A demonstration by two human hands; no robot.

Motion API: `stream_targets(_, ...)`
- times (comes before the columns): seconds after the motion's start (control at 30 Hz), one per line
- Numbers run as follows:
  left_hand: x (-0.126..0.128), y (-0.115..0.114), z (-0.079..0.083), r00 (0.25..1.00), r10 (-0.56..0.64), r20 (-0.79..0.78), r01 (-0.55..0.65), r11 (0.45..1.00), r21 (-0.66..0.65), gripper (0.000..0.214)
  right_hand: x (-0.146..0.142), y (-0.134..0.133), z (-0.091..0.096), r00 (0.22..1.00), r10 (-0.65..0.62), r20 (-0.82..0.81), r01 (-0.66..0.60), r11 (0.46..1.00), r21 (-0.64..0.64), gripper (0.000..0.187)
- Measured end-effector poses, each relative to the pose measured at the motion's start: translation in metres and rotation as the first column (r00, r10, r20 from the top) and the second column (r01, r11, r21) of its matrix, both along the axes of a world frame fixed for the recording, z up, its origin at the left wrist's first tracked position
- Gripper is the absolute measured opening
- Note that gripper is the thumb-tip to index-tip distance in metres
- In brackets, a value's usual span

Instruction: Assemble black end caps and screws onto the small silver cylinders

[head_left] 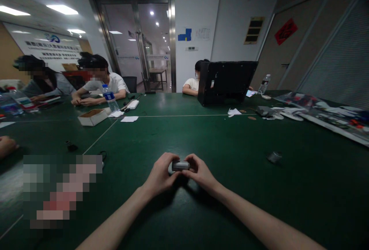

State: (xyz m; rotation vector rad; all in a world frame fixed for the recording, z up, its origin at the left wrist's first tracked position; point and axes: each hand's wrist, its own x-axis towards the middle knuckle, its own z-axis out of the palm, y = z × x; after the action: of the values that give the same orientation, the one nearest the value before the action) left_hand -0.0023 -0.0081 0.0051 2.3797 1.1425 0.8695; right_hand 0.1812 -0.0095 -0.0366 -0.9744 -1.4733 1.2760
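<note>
A small silver metal cylinder [181, 165] lies sideways between my two hands, just above the green table [184, 138]. My left hand [164, 171] grips its left end, where a whitish part shows beside the fingers. The fingers and thumb of my right hand [200, 171] pinch the right end. What the cylinder belongs to I cannot make out. Out to the right sits a small dark-and-grey round object [275, 157], blurred. On the left is a small black piece [70, 146], its kind unclear.
Across the table stand a large black box-like case [227, 82], an open white carton [92, 117] and a blue-capped water bottle [109, 98]. Papers and bagged items [305, 104] are heaped at the right. Several people sit around; another person's hand [8, 146] is at the left edge.
</note>
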Motion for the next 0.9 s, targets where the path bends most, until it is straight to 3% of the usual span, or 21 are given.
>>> stream_targets(0.3, 0.000, 0.001, -0.003, 0.999, 0.023, 0.033, -0.023, 0.999, -0.025, 0.029, 0.000, 0.000, 0.003, 0.996, 0.032, -0.080, -0.037, 0.998, -0.059, 0.036)
stream_targets(0.67, -0.002, 0.003, 0.000, 0.994, 0.088, 0.062, -0.085, 0.995, -0.052, 0.031, 0.002, -0.005, 0.016, 0.995, 0.022, -0.094, -0.022, 1.000, -0.005, 0.040)
stream_targets(0.9, -0.002, 0.005, 0.000, 0.988, 0.146, 0.044, -0.141, 0.985, -0.101, 0.029, 0.004, -0.004, 0.014, 0.993, 0.006, -0.117, -0.006, 1.000, -0.001, 0.039)
